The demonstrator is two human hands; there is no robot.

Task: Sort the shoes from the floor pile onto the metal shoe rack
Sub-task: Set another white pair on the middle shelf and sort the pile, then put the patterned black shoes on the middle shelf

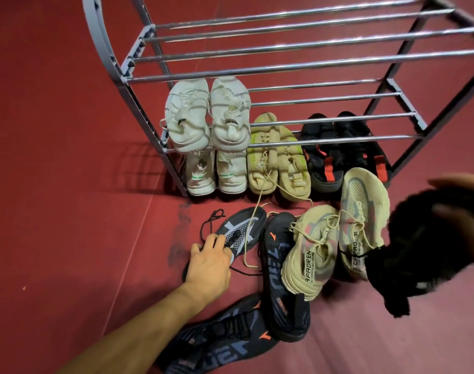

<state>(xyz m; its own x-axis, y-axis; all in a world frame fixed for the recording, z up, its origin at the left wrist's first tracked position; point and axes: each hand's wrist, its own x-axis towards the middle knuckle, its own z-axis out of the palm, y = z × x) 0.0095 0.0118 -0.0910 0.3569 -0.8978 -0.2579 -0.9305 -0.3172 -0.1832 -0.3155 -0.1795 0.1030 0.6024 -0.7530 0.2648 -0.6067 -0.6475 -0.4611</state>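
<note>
Grey-knit and dark, the sneaker (237, 233) under the left hand (210, 261) lies on the red floor (55, 211) with its long axis running from heel at about 7 o'clock to toe at 1 o'clock, pointing toward the rack (284, 67). The left hand rests on its collar and laces, fingers curled down over the tongue in what looks like a taking grip, though how firmly they have closed I cannot tell. The right hand (457, 201), blurred at 3 o'clock, holds a black shoe (419, 252) in the air, fingers wrapped round its top. So the left hand is plainly the nearer one for the sneaker, and the rack stands at 12 o'clock from it. Just at 3 o'clock of the sneaker lies a navy shoe (280, 273), its mate (222, 338) at 6 o'clock beside the forearm; beyond are two beige sneakers (335, 238). A loose beige lace (253, 222) crosses the grey sneaker's toe and could drag along on the lift, I judge. On the rack, a white pair (207, 114) sits on the middle tier; below are another white pair (217, 171), tan sandals (277, 155) and black shoes (343, 147). The top tier's bars are bare.
</note>
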